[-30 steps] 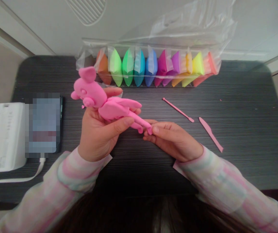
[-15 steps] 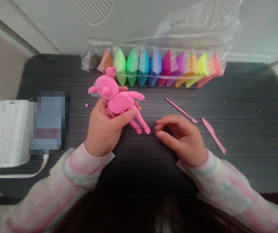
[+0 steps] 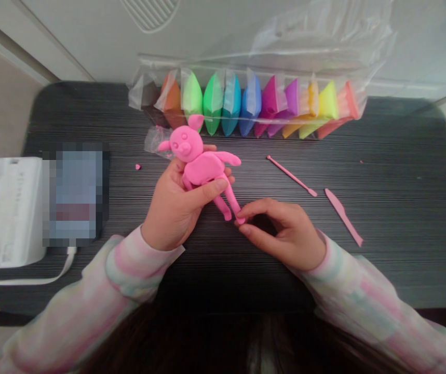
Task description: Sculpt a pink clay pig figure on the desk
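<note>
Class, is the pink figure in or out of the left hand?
In: the pink figure lies in the left hand, thumb over its front.

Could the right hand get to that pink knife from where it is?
Probably yes: the knife lies uncovered on the table, close beside the right hand, with nothing seen between them. It would likely need to leave the pig first.

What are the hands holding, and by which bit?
A pink pig figure: the left hand holds its body from beneath, thumb over the leg tops; the right hand pinches one foot.
</note>
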A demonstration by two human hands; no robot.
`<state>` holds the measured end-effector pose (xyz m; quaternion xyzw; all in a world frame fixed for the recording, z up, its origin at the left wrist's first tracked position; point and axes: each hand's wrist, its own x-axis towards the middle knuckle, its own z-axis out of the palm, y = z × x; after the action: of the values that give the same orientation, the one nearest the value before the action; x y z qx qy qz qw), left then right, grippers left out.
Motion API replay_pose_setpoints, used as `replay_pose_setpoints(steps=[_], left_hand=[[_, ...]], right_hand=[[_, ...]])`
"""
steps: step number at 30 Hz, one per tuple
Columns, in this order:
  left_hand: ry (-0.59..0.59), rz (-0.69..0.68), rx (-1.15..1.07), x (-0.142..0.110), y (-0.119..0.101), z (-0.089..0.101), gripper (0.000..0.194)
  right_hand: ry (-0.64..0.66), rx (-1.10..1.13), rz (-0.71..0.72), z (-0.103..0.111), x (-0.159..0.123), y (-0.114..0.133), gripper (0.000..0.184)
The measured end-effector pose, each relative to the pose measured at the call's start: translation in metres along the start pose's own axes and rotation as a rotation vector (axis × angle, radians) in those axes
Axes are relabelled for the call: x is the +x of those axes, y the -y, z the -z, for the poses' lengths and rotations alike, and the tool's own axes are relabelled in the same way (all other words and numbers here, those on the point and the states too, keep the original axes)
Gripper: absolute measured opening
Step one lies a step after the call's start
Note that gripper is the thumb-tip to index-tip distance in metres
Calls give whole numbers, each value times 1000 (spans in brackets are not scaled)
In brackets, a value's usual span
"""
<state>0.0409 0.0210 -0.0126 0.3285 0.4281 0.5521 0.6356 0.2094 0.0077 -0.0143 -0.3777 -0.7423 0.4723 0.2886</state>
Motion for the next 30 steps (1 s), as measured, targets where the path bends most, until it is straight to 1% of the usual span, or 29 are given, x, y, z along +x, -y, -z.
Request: replay_pose_setpoints(steps=[7,13,19,25,28,30], left_hand=[[-7,12,-19,-1,-1,-1,33],[2,15,-29,-1,0,1,33],[16,14,-31,-1,-1,2,35],[11,23,-38,-1,-1,1,34],[-14,3,-36,-1,-1,1,34],[-25,-16,-33,-2,-1,1,35]], right_hand=[[-11,-14,-20,0,0,0,10],[6,38,-22,0,0,0,13],[15,41,-32,0,-1,-1,13],[16,83,4,1,-2,-2,13],[-14,144,-8,-2,-3,-4,18],[-48,141,-5,-5,-4,-6,25]])
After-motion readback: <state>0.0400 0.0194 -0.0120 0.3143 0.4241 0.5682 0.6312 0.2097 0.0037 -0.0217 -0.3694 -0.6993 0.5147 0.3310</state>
